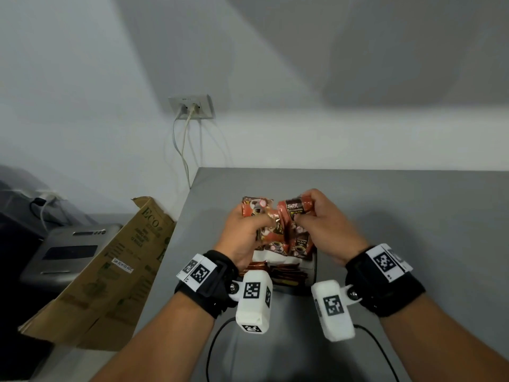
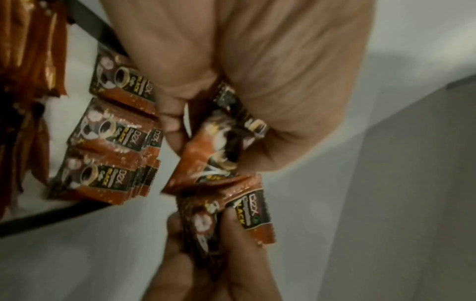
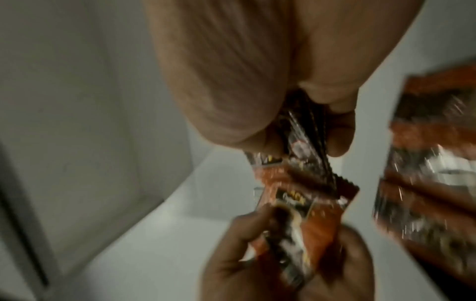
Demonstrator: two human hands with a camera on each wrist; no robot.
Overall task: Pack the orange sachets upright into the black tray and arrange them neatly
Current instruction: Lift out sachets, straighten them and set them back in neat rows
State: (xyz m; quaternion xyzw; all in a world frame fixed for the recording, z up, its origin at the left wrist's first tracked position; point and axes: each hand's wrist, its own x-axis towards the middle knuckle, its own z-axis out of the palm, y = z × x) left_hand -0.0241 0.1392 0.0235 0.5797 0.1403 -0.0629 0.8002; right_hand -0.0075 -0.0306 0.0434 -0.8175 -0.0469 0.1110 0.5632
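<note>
Both hands hold orange sachets above the black tray [image 1: 314,267] on the grey table. My left hand [image 1: 245,230] grips a bunch of orange sachets [image 1: 256,206], seen close in the left wrist view as crumpled sachets [image 2: 219,146]. My right hand [image 1: 322,219] grips another bunch of sachets [image 1: 296,208], which shows blurred in the right wrist view as sachets [image 3: 304,179]. Upright sachets [image 2: 108,142] stand in rows inside the tray [image 2: 51,213], beside brown stick packs [image 2: 28,51]. The wrist cameras hide the tray's near part in the head view.
The grey table [image 1: 413,216] stretches right and back to a white wall. A flattened cardboard box [image 1: 110,271] leans at the table's left edge, with a grey machine [image 1: 71,249] beyond it. A black cable [image 1: 212,351] lies on the table near me.
</note>
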